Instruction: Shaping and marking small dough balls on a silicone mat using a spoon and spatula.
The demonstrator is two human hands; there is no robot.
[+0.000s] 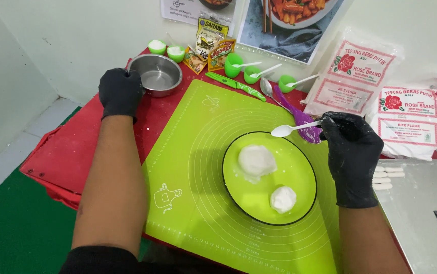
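Note:
My right hand (pixel 351 147), in a black glove dusted with flour, holds a white plastic spoon (pixel 288 130) just above the far rim of a green plate (pixel 299 175). Two white dough lumps lie on the plate: a bigger one (pixel 256 161) and a smaller one (pixel 283 198). My left hand (pixel 120 91), also gloved in black, rests closed on the red table beside a steel bowl (pixel 156 74), touching its rim. The plate sits on a lime-green baking mat (pixel 193 167).
Behind the mat lie a green knife (pixel 235 86), a metal spoon (pixel 266 87), a purple spatula (pixel 299 117), small green cups with white spoons (pixel 251 73), seasoning sachets (pixel 211 45) and two rice flour bags (pixel 353 76). A steel tray (pixel 416 203) with dough sticks stands at right.

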